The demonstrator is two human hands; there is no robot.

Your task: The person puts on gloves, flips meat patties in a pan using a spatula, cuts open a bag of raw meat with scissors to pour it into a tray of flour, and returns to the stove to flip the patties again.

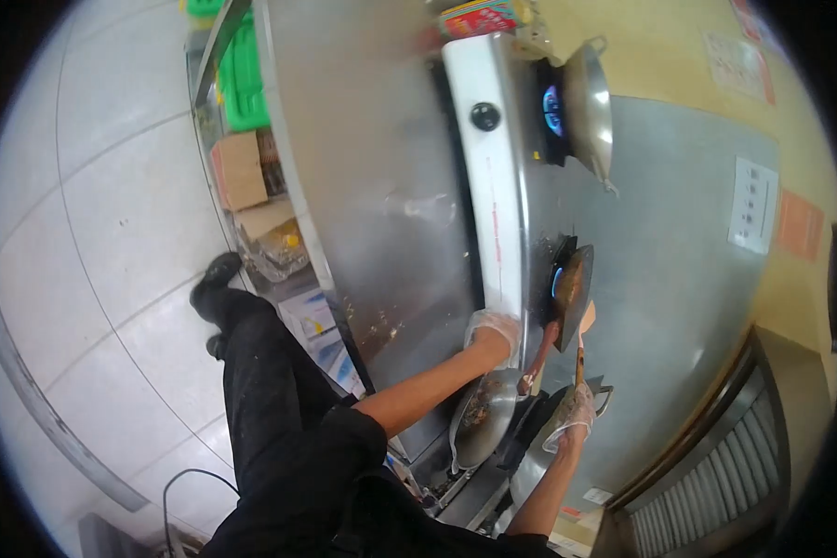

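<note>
My left hand [495, 333], in a clear plastic glove, is closed at the near end of the white front panel of the gas stove [498, 214]; whatever its fingers grip is hidden. My right hand [577, 411], gloved too, is wrapped around the handle of a spatula [587, 319] with a light orange-tan blade. Beside that blade, a frying pan [574, 293] with a reddish-brown handle [541, 353] sits over a lit blue flame. A grey wok-like pan [484, 423] with dark food bits inside lies below my left hand. Another metal pan [535, 460] is partly behind my right forearm.
A large wok [591, 112] stands over another lit burner, near a black knob [484, 116]. Food crumbs lie on the steel counter [363, 167]. Boxes [239, 169] and a green crate [242, 84] fill the shelf below. Papers [753, 205] hang on the wall.
</note>
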